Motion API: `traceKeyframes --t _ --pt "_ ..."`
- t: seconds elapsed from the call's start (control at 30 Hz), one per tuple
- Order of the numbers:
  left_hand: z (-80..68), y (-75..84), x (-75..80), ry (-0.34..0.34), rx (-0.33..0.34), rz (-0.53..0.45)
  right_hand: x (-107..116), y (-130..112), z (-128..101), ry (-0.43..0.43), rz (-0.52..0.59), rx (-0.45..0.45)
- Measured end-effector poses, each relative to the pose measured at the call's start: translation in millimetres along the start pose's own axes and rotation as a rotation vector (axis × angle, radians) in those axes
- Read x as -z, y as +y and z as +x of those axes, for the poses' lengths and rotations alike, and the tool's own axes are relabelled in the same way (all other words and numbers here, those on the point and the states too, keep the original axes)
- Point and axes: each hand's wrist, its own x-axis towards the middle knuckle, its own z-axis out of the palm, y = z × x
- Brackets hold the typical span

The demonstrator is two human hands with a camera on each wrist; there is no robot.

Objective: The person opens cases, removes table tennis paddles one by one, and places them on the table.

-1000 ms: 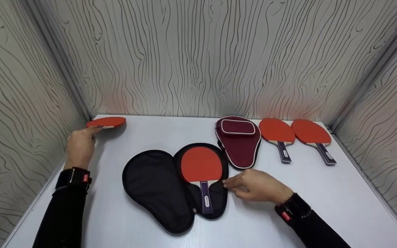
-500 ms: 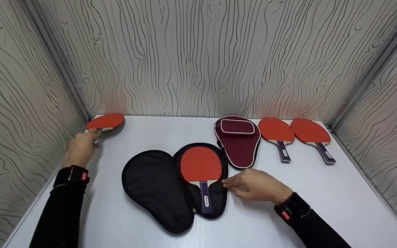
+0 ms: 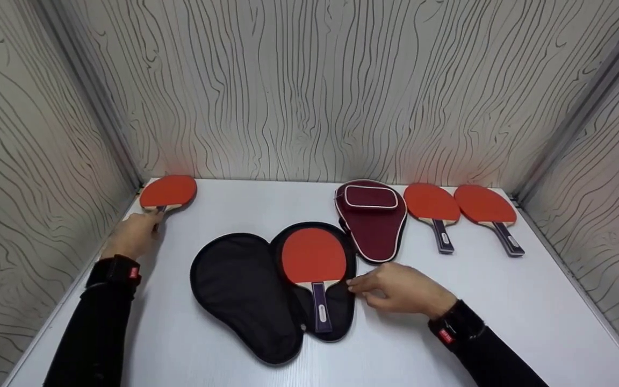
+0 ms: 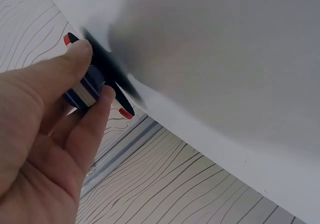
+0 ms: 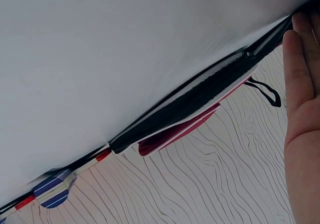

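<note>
At the far left, my left hand [image 3: 133, 235] pinches the handle of a red table tennis paddle [image 3: 170, 191], whose blade lies low over the table near the back edge. The left wrist view shows thumb and fingers around the striped handle end [image 4: 84, 91]. In the middle lies an unzipped black paddle case [image 3: 234, 290], spread open, its right half holding another red paddle [image 3: 314, 255] with the handle toward me. My right hand [image 3: 403, 290] touches that half's right rim with its fingertips; in the right wrist view its fingers [image 5: 299, 74] look straight.
Behind the right hand lies a maroon paddle case [image 3: 376, 234] with white piping, close to the black one. Two more red paddles, one inner [image 3: 431, 203] and one outer [image 3: 484, 205], lie at the back right. Patterned walls [image 3: 309, 91] enclose the white table [image 3: 266, 201] behind and at both sides.
The left paddle's blade has tipped from nearly edge-on to showing more of its red face, and the left hand has shifted lower. The right hand and both cases stay where they were.
</note>
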Motion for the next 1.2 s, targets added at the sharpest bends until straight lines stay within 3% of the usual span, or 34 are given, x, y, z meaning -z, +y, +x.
traceKeyframes --t 0.1,0.37,0.7,0.97,1.2 --pt "0.1 1.4 -2.6 -0.009 -0.013 0.011 0 0 0 0.001 -0.001 0.0" --pt "0.4 5.3 -6.0 -0.062 0.035 0.002 -2 0 0 0.007 -0.03 0.004" --pt "-5.7 -4.6 -6.1 -0.04 0.008 0.018 -1 1 0 0.01 -0.026 0.01" --pt "-10.2 -16.0 -8.7 0.042 -0.054 0.029 -1 1 0 0.011 -0.023 0.008" --pt "-10.3 -6.9 -3.3 -0.009 -0.022 0.031 0 1 0 0.004 -0.015 0.001"
